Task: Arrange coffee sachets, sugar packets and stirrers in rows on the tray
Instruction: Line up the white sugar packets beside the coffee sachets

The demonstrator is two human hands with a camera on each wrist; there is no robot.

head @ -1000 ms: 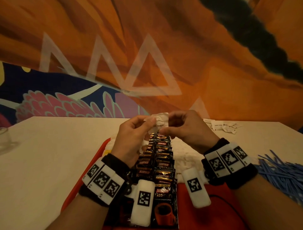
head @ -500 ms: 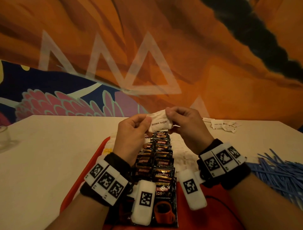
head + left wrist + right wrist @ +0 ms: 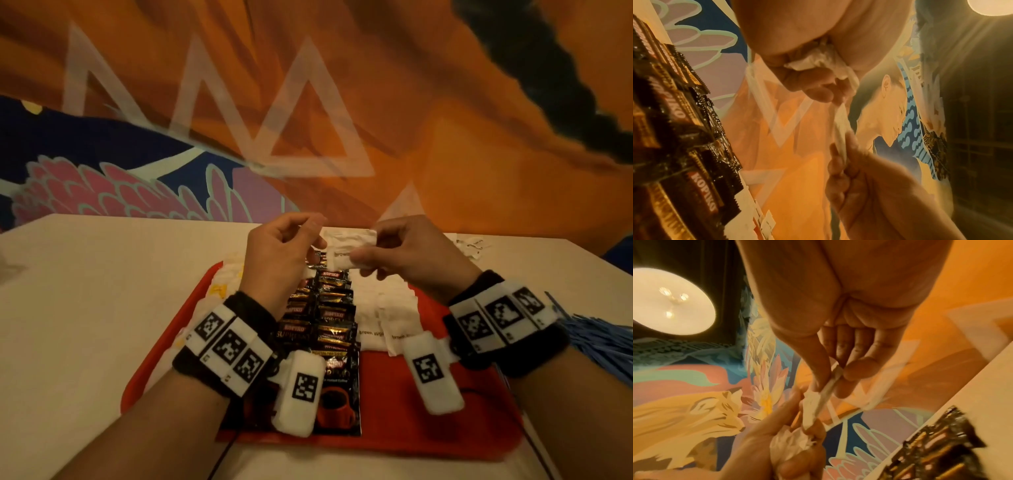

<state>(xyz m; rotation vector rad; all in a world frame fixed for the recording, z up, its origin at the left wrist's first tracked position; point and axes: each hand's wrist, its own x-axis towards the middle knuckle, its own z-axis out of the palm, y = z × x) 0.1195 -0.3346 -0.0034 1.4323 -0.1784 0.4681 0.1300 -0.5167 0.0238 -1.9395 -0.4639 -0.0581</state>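
From the head view, my left hand and my right hand were raised over the far end of the red tray, each pinching one end of a white sugar packet held between them. Below it, the coffee sachets lay in overlapping rows down the middle of the tray, with more sugar packets in rows just to their right. The blue stirrers lay heaped on the table, off the tray's right edge, and a few loose packets sat near the table's far side.

From the left wrist, my left fingers curled around crumpled white packets in the palm, while my right fingers gripped the packet's other end.

From the right wrist, my right thumb and fingers pinched the packet edge-on; my left hand held its lower end and the bunched packets.
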